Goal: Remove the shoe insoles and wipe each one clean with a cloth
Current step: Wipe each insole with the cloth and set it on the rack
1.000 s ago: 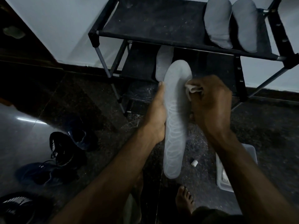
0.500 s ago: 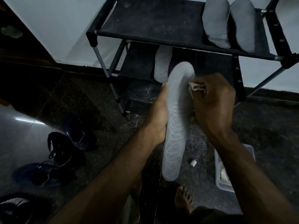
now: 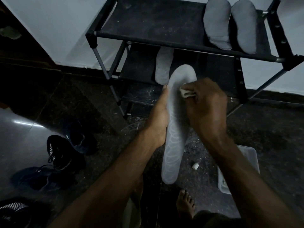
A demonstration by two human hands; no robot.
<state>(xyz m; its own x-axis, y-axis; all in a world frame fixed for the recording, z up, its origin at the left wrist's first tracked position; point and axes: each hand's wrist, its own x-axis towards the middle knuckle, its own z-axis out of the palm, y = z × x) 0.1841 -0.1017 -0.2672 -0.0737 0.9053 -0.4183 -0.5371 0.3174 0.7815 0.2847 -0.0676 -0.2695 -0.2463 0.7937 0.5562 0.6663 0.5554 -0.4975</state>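
Observation:
A long grey insole [image 3: 175,134] with a looped pattern stands almost upright in front of me. My left hand [image 3: 160,118] grips its left edge at mid-length. My right hand [image 3: 207,106] pinches a small folded white cloth [image 3: 186,93] and presses it against the insole's upper part. Two grey insoles [image 3: 217,23] [image 3: 245,25] lie side by side on the top shelf of the black shoe rack [image 3: 148,35]. Another insole [image 3: 163,66] rests on the rack's lower shelf.
Dark sneakers [image 3: 60,152] [image 3: 79,137] [image 3: 37,178] sit on the floor at the left, a striped one [image 3: 13,211] at the bottom left. A clear plastic tub [image 3: 246,155] stands by my right arm, a small white cap [image 3: 195,166] beside it. My bare foot [image 3: 185,203] is below the insole.
My right hand has slid the cloth left across the insole's upper part. The insole's tip has shifted slightly right; my left hand keeps its grip.

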